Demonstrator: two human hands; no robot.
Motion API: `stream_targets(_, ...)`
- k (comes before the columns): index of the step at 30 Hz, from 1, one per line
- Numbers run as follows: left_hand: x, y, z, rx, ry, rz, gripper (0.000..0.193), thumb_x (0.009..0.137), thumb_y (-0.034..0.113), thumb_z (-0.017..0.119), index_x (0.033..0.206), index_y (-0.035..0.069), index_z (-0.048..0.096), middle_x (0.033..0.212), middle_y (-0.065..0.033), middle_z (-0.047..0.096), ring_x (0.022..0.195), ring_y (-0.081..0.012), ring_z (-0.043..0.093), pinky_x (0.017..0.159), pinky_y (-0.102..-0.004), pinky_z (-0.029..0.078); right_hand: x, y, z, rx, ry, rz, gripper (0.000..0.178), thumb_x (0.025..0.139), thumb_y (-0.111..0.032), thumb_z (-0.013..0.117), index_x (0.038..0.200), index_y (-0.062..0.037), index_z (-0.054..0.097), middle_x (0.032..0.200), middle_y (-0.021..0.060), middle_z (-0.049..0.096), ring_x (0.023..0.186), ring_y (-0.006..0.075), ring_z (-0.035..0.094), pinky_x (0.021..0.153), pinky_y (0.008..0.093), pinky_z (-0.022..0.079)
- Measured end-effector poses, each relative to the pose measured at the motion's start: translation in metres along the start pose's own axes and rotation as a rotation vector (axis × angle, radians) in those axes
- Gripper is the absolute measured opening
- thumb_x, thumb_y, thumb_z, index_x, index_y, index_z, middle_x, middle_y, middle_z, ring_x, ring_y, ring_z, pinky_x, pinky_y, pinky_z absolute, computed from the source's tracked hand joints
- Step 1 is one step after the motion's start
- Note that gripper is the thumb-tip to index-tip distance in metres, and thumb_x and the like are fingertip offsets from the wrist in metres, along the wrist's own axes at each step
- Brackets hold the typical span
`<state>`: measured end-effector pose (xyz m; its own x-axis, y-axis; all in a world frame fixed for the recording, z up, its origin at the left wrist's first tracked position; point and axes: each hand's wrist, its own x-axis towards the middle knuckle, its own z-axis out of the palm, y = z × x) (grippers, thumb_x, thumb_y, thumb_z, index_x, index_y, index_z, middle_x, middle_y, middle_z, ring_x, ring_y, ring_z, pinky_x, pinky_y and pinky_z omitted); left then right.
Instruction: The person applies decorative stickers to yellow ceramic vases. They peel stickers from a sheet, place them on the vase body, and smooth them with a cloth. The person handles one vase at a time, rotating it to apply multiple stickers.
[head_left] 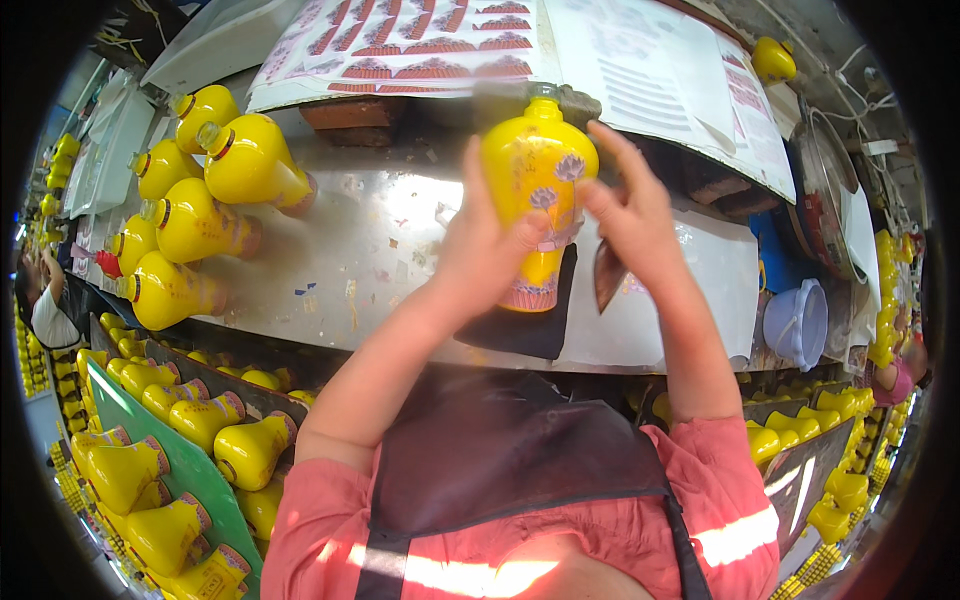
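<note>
A glossy yellow bottle (510,160) with purple flower decals stands tilted in front of me, its clear neck pointing away. My left hand (480,245) is closed round its left side, thumb across the front by a pale decal band (565,235). At the other side my right hand (640,215) has its thumb against the bottle and its index finger stretched beside the shoulder. A dark brown, pointed flat scraper (607,278) sticks out below the right palm, apparently tucked in its hidden fingers. Under the bottle's base lies a black cloth (520,330).
Several yellow bottles (255,160) stand at the table's left. Printed decal sheets (430,45) lie on a raised board at the back, propped on bricks (350,115). A pale bucket (797,325) is at the right. More bottles (165,535) crowd racks on both sides.
</note>
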<state>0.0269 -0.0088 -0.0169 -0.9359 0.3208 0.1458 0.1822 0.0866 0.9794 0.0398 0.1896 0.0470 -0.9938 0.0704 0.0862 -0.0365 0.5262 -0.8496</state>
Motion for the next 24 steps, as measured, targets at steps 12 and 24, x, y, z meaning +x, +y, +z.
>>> stream_targets(12,0.003,-0.005,-0.018,0.050,0.037,0.107,0.081,0.099,0.026,0.052,0.163,-0.001,0.012,0.164,-0.0286,0.027,0.151,-0.0431,0.031,0.124,-0.0437,0.028,-0.026,0.036,0.023,0.455,-0.136,0.083,0.091,0.099,-0.042,0.070,0.167,-0.0093,0.018,0.156,0.0131,0.043,0.121,0.0195,0.058,0.094,0.0310,0.052)
stream_targets(24,-0.003,-0.015,-0.015,-0.020,-0.036,0.104,0.091,0.100,0.037,0.053,0.164,0.000,0.000,0.152,-0.0294,0.048,0.134,-0.0410,0.056,0.113,-0.0431,0.043,-0.031,0.036,0.011,0.391,-0.213,0.174,0.081,0.099,-0.026,0.063,0.166,-0.0102,0.020,0.136,0.0154,0.061,0.098,0.0146,0.064,0.093,0.0286,0.050)
